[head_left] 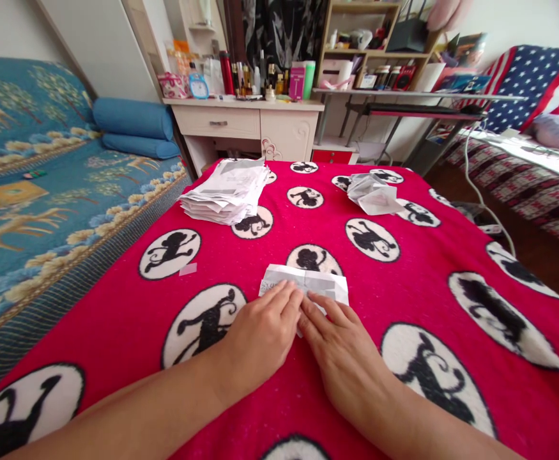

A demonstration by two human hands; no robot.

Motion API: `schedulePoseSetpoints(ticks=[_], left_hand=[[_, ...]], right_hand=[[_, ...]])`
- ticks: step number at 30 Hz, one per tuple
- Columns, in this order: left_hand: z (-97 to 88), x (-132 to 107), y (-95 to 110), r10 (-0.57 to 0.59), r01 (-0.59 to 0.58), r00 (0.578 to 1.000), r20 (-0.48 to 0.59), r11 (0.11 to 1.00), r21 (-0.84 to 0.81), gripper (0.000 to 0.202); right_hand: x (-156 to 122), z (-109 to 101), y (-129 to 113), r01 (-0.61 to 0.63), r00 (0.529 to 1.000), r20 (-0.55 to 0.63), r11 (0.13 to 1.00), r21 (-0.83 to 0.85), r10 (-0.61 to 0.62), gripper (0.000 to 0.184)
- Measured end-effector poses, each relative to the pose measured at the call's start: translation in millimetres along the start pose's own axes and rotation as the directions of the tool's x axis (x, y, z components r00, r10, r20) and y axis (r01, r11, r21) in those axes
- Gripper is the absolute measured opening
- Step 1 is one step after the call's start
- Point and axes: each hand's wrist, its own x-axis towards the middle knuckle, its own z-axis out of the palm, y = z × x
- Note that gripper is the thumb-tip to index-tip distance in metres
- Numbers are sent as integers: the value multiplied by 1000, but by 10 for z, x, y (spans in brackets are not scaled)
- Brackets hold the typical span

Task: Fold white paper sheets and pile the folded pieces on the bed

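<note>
Your left hand and right hand meet over a creased paper sheet, fingertips resting on it; thumbs hidden, so you cannot tell whether either grip pinches it. Sheet lies on the red cloth, directly before you. Paper stack sits beyond, to the left; folded papers beyond, to the right.
</note>
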Motion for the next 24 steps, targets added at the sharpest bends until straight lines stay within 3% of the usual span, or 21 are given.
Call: schedulePoseSetpoints(ticks=[6,12,16,18,21,24], left_hand=[[-15,30,-2,5,-6,1000,26,1000,17,37],[-89,159,-52,-74,78,995,73,996,-48,32],[-153,273,-83,-130,135,974,185,991,-16,35],[-211,316,-74,-147,152,959,240,988,-1,37],[-301,346,5,-168,173,947,274,985,5,42],[-343,376,155,-186,193,946,266,981,0,56]], right_hand=[[-99,-26,16,-44,999,-23,997,-58,42,48],[-115,-200,300,-184,983,-29,983,-13,183,31],[60,-192,591,-335,942,62,930,148,330,19],[149,-165,687,-374,927,99,888,266,361,33],[264,-153,758,-452,889,266,811,372,374,43],[398,-164,815,-498,858,369,753,429,357,26]])
